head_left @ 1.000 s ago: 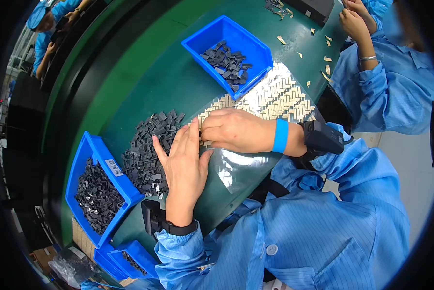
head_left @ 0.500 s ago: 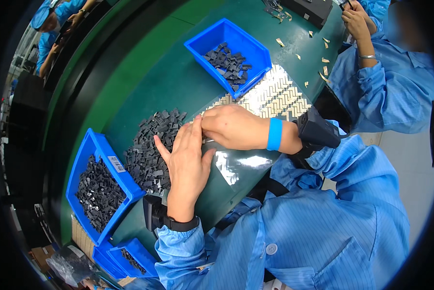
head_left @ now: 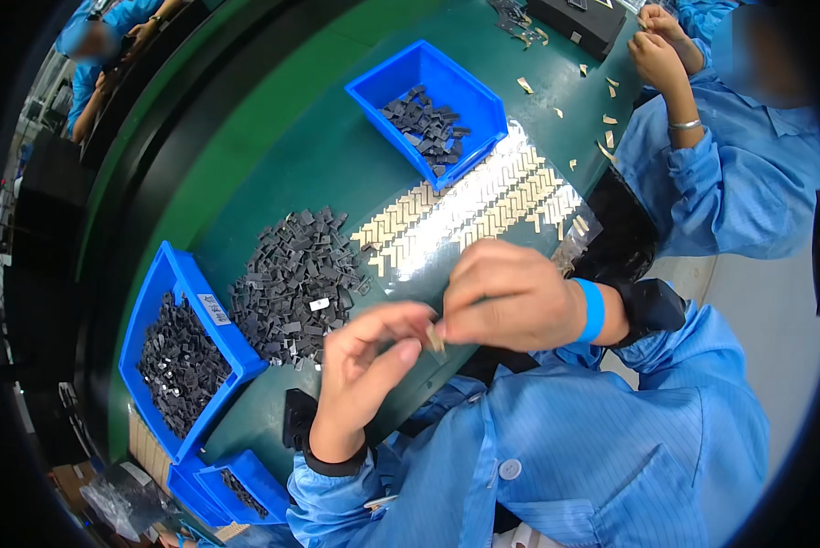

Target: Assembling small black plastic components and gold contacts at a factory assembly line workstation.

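Note:
My hands meet in front of my body above the near table edge. My right hand [head_left: 510,297], with a blue band at its wrist, pinches a small tan piece [head_left: 436,339] between thumb and fingers. My left hand [head_left: 362,370] is curled, its thumb and fingertips brought together beside that piece; whatever lies between them is too small and blurred to name. Beyond the hands lies a clear sheet with rows of tan adhesive pieces [head_left: 510,203]. To the left is a heap of small dark flat parts [head_left: 296,274], with one white-faced part on it.
A blue bin [head_left: 472,105] holding dark parts stands at the sheet's far end. Another full blue bin [head_left: 211,306] sits left of the heap, with a smaller blue bin [head_left: 255,475] nearer. Tan scraps [head_left: 608,137] and a black box [head_left: 579,26] lie far right, beside a co-worker.
Both hands have drawn back toward me from the sheet's left end; the right hand moved right and nearer. A tan piece now shows between them, and the sheet's rows are uncovered.

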Demonstrator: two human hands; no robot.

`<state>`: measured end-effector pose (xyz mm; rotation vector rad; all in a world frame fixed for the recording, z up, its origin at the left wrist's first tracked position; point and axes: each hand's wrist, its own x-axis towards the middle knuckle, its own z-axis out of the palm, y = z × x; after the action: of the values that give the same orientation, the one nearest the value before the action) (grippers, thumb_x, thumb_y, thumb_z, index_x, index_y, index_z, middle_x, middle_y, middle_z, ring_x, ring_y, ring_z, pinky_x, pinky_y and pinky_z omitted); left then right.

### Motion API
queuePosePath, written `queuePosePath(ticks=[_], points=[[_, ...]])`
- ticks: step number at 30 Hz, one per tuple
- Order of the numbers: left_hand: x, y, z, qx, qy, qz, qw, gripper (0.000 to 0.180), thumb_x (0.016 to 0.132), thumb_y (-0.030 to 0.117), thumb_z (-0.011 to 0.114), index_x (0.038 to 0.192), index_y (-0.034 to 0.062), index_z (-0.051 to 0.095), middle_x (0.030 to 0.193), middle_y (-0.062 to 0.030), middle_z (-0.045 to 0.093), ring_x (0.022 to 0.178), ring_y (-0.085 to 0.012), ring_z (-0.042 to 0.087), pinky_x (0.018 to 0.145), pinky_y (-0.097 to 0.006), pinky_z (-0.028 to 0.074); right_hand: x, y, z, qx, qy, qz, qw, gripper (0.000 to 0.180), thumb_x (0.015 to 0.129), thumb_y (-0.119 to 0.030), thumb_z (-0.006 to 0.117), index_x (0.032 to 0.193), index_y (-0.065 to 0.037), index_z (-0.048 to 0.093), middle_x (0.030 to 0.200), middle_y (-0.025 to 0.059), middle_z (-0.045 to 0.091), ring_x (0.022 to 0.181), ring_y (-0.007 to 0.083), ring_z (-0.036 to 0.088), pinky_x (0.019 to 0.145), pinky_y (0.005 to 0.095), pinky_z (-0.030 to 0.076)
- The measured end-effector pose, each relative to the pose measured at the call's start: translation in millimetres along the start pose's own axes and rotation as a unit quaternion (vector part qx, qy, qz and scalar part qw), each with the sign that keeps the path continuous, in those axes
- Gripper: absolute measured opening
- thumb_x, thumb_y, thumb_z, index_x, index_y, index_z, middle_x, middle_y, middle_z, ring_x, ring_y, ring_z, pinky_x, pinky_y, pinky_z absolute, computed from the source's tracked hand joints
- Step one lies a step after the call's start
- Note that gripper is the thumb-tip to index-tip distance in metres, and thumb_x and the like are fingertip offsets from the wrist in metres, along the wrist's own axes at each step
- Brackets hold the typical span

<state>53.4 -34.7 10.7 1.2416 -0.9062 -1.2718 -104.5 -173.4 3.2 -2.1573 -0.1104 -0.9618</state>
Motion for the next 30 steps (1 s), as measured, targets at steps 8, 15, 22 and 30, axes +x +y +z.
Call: queuePosePath(ticks=[8,15,22,30], points=[[-25.5,-1.3,13.0,-0.340,-0.067,-0.125,0.930,0.011,0.082,0.001,0.057,0.089,-0.0070,0.062,0.078,-0.0172,0.064,0.058,-0.0184,0.060,0.053,-0.027,0.050,1.5,-7.9,3.1,0.122,-0.043,-0.037,0.991,0.014,0.073,-0.009,0.069,0.087,-0.006,0.066,0.092,0.0051,0.060,0.078,0.0222,0.055,0.067,0.0323,0.045],[-29.5,-0.9,39.1,-0.116,0.133,-0.017,0.984,0.012,0.081,-0.007,0.056,0.092,-0.0081,0.063,0.081,-0.0162,0.063,0.061,-0.0150,0.060,0.054,-0.024,0.050,5.4,-17.8,-3.4,-0.013,-0.006,-0.002,1.000,0.014,0.072,-0.012,0.068,0.082,-0.006,0.061,0.085,0.0039,0.055,0.075,0.0209,0.053,0.065,0.0327,0.040],[-28.2,-2.3,47.0,0.146,0.179,0.057,0.971,0.016,0.077,-0.009,0.061,0.092,-0.0048,0.065,0.082,-0.0144,0.064,0.062,-0.0132,0.061,0.054,-0.021,0.050,-2.6,-14.0,3.4,0.007,-0.017,0.065,0.998,0.011,0.074,-0.014,0.067,0.079,-0.007,0.060,0.083,0.0034,0.055,0.073,0.0196,0.052,0.068,0.0327,0.038],[-29.6,-3.4,45.0,0.182,0.150,0.092,0.967,0.011,0.078,-0.007,0.061,0.088,-0.0055,0.065,0.081,-0.0154,0.065,0.059,-0.0138,0.061,0.054,-0.023,0.049,-6.8,-17.1,-13.7,0.099,-0.062,0.190,0.975,0.006,0.078,-0.008,0.064,0.082,-0.003,0.063,0.086,0.0056,0.058,0.074,0.0226,0.055,0.067,0.0319,0.041]])
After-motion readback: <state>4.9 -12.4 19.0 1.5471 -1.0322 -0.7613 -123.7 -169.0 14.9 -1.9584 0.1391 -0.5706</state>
